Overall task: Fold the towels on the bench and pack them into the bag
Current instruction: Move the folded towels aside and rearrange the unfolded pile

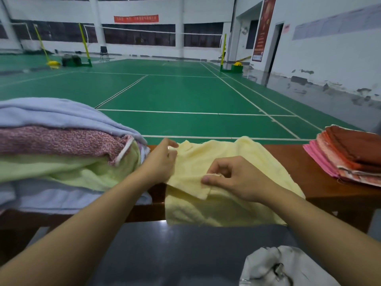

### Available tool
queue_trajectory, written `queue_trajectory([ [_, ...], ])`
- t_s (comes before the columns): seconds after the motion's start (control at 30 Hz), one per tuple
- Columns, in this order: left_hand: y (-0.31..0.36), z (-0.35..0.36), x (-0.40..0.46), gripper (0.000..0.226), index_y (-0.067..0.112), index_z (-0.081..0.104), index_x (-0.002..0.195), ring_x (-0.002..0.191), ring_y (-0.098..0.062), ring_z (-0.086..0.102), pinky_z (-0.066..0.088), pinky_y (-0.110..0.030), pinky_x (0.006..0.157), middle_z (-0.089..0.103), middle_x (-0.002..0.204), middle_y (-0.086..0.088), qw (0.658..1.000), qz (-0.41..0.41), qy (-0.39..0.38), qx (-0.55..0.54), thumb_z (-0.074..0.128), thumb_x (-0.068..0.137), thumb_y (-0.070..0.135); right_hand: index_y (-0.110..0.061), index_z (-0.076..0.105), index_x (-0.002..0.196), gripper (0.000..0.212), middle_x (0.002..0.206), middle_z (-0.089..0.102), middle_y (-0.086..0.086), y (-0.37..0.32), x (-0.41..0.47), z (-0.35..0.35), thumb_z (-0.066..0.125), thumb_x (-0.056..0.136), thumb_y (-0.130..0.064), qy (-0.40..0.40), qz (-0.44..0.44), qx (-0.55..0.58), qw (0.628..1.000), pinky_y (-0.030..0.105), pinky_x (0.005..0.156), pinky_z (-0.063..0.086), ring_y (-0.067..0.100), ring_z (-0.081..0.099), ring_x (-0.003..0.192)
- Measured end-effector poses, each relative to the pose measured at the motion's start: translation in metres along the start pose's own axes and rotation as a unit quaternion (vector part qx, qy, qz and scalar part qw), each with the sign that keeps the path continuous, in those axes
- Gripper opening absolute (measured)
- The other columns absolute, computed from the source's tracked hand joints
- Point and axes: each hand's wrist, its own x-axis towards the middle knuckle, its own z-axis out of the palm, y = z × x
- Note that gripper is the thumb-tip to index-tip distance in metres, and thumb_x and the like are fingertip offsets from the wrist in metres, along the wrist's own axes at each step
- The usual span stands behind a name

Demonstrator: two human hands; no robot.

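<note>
A pale yellow towel [218, 209] lies rumpled across the brown bench [292, 162], its near edge hanging over the front. My left hand [159, 164] pinches the towel's far left edge beside the big pile. My right hand [237, 178] pinches a corner of the towel between thumb and forefinger near its middle. A heap of unfolded towels [61, 153], light blue, pink, pale green, fills the bench's left end. A whitish bag [284, 267] shows at the bottom right, below the bench.
A stack of folded pink, orange and rust cloths [348, 155] sits on the bench's right end. Beyond the bench stretches a green badminton court [185, 93] with nets and posts. Grey floor [165, 254] lies between me and the bench.
</note>
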Motion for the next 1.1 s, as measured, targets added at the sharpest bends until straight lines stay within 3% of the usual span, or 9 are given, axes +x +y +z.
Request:
queue_trajectory([
  [0.13, 0.006, 0.002, -0.001, 0.024, 0.027, 0.050, 0.129, 0.070, -0.020, 0.052, 0.040, -0.030, 0.055, 0.069, 0.102, -0.019, 1.000, 0.009, 0.001, -0.025, 0.040, 0.108, 0.032, -0.014, 0.077, 0.074, 0.028, 0.048, 0.040, -0.012, -0.023, -0.012, -0.001, 0.079, 0.081, -0.041, -0.019, -0.013, 0.022, 0.999, 0.018, 0.049, 0.024, 0.006, 0.030, 0.049],
  [0.3, 0.003, 0.005, -0.001, 0.046, 0.023, 0.046, 0.137, 0.098, -0.018, 0.059, 0.041, -0.027, 0.075, 0.062, 0.117, -0.007, 0.999, -0.011, -0.037, 0.029, 0.057, 0.099, 0.047, -0.017, 0.079, 0.086, 0.054, 0.051, 0.063, 0.003, -0.048, -0.022, 0.006, 0.048, 0.097, -0.060, -0.248, 0.078, -0.011, 0.966, 0.022, 0.058, 0.047, 0.016, 0.050, 0.041],
  [0.4, -0.008, 0.007, 0.000, 0.058, 0.021, 0.043, 0.139, 0.118, -0.023, 0.054, 0.037, -0.028, 0.089, 0.057, 0.135, -0.007, 0.994, -0.032, -0.051, 0.092, 0.067, 0.093, 0.047, -0.017, 0.079, 0.087, 0.058, 0.053, 0.067, 0.002, -0.032, -0.017, 0.007, 0.039, 0.102, -0.057, -0.144, 0.075, -0.088, 0.983, 0.021, 0.068, 0.050, 0.007, 0.056, 0.043],
  [0.57, -0.010, 0.004, 0.000, 0.032, 0.017, 0.051, 0.128, 0.103, -0.022, 0.055, 0.040, -0.032, 0.083, 0.063, 0.119, -0.006, 0.991, -0.024, -0.012, 0.134, 0.049, 0.104, 0.038, -0.025, 0.073, 0.086, 0.053, 0.073, 0.068, -0.012, 0.030, -0.004, -0.005, 0.034, 0.103, -0.056, 0.124, 0.091, -0.217, 0.964, 0.035, 0.076, 0.051, 0.005, 0.062, 0.072],
  [0.7, -0.009, 0.004, -0.004, 0.016, 0.012, 0.050, 0.108, 0.108, -0.029, 0.055, 0.043, -0.041, 0.092, 0.057, 0.099, -0.005, 0.970, -0.015, 0.019, 0.243, 0.037, 0.106, 0.020, -0.024, 0.060, 0.134, 0.046, 0.143, 0.055, -0.001, 0.072, -0.004, -0.019, 0.033, 0.105, -0.049, 0.086, 0.167, -0.284, 0.940, 0.041, 0.112, 0.037, 0.021, 0.049, 0.131],
  [0.8, -0.011, 0.004, -0.004, 0.013, 0.013, 0.045, 0.109, 0.084, -0.026, 0.056, 0.043, -0.036, 0.067, 0.057, 0.094, -0.005, 0.962, -0.012, 0.053, 0.268, 0.041, 0.102, 0.024, -0.029, 0.038, 0.154, 0.057, 0.164, 0.028, -0.004, 0.081, -0.006, -0.023, 0.027, 0.105, -0.056, 0.023, 0.215, -0.310, 0.926, 0.042, 0.123, 0.021, 0.018, 0.025, 0.151],
  [0.87, -0.010, 0.007, -0.003, 0.016, 0.015, 0.043, 0.109, 0.080, -0.026, 0.055, 0.039, -0.036, 0.062, 0.057, 0.095, -0.007, 0.956, -0.006, 0.081, 0.281, 0.045, 0.099, 0.027, -0.031, 0.040, 0.151, 0.056, 0.159, 0.036, -0.005, 0.076, -0.007, -0.025, 0.028, 0.103, -0.058, 0.010, 0.227, -0.335, 0.914, 0.043, 0.118, 0.030, 0.020, 0.036, 0.145],
  [1.03, -0.010, 0.018, 0.012, 0.039, 0.018, 0.051, 0.126, 0.111, -0.029, 0.054, 0.047, -0.042, 0.090, 0.053, 0.121, -0.007, 0.968, 0.019, 0.063, 0.243, 0.053, 0.098, 0.045, -0.028, 0.064, 0.096, 0.045, 0.099, 0.066, -0.005, 0.056, -0.009, -0.039, 0.033, 0.102, -0.059, 0.101, 0.218, -0.402, 0.884, 0.042, 0.093, 0.044, 0.022, 0.061, 0.092],
  [1.1, -0.010, 0.020, 0.023, 0.044, 0.022, 0.056, 0.127, 0.108, -0.025, 0.056, 0.048, -0.042, 0.093, 0.057, 0.120, -0.003, 0.976, 0.023, 0.055, 0.209, 0.058, 0.095, 0.052, -0.024, 0.067, 0.097, 0.041, 0.101, 0.067, -0.002, 0.062, -0.007, -0.048, 0.040, 0.103, -0.053, 0.166, 0.216, -0.374, 0.886, 0.040, 0.089, 0.047, 0.022, 0.061, 0.092],
])
